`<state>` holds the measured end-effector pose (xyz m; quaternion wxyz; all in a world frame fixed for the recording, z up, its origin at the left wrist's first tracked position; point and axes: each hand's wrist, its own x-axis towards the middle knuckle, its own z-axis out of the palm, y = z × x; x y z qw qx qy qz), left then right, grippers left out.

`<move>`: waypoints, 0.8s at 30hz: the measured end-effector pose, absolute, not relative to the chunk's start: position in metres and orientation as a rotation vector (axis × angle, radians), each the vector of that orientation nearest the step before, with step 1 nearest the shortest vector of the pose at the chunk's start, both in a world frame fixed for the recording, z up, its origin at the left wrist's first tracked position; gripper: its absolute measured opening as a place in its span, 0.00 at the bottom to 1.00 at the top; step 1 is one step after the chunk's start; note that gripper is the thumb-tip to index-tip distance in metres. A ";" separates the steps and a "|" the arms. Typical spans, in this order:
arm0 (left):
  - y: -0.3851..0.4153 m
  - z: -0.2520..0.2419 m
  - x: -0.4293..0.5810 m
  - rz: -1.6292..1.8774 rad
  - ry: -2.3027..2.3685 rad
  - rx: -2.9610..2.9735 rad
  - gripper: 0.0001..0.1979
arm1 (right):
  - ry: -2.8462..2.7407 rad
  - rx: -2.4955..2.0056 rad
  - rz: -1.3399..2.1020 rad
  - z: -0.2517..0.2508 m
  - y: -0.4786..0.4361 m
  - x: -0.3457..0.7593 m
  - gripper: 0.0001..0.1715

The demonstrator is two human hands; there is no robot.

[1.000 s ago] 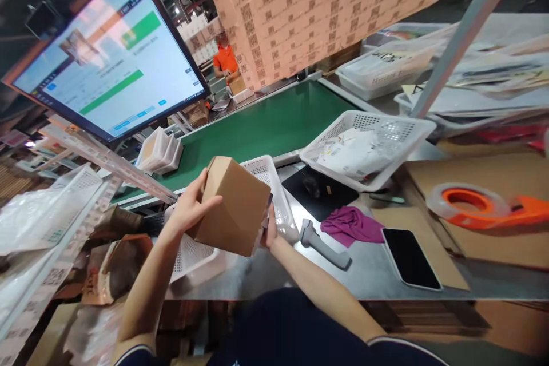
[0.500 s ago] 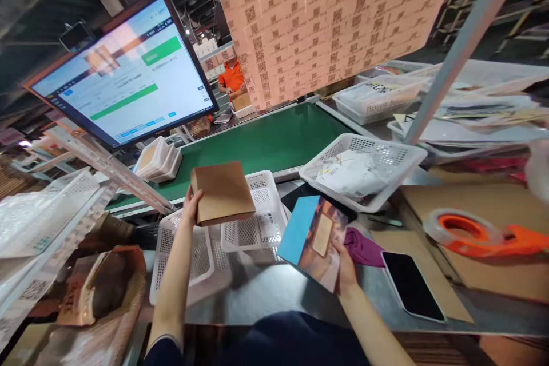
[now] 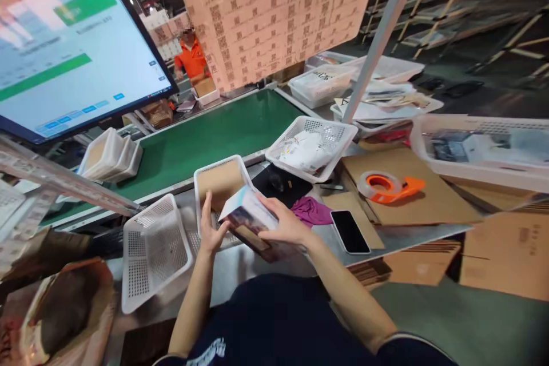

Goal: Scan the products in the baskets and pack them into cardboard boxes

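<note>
A printed box [image 3: 253, 211] with a pale blue face and a darker picture side is tilted between my hands, above the steel table. My right hand [image 3: 285, 223] grips its upper right part. At its left edge, my left hand [image 3: 211, 226] has its thumb against the box and its fingers apart, pointing up. Just behind, a plain brown cardboard box [image 3: 221, 180] lies in a white basket [image 3: 198, 200]. Left of that, another white basket [image 3: 156, 251] stands with nothing seen inside.
Beyond the baskets runs a green conveyor [image 3: 214, 131]. A monitor [image 3: 86, 51] hangs at upper left. On the right are a basket of white packages [image 3: 306, 148], a purple cloth [image 3: 311, 210], a phone [image 3: 349, 231] and an orange tape dispenser [image 3: 390, 187]. A person in orange [image 3: 191, 63] stands beyond.
The brown box has left my left hand and lies in the basket. My left hand has moved over to the printed box, which has turned and come nearer the middle. The view has shifted right.
</note>
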<state>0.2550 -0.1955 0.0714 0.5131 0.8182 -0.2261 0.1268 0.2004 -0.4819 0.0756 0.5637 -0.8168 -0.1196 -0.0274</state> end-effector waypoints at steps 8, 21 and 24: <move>-0.109 -0.036 0.120 0.048 -0.462 2.433 0.49 | -1.494 -2.475 0.358 0.025 -0.376 0.218 0.62; -0.151 -0.060 0.101 0.071 -0.223 2.742 0.41 | 0.136 -1.909 0.523 -0.080 -0.409 0.119 0.37; -0.153 -0.057 0.113 -0.019 -0.337 2.752 0.40 | 0.241 -1.724 0.683 -0.091 -0.378 0.120 0.37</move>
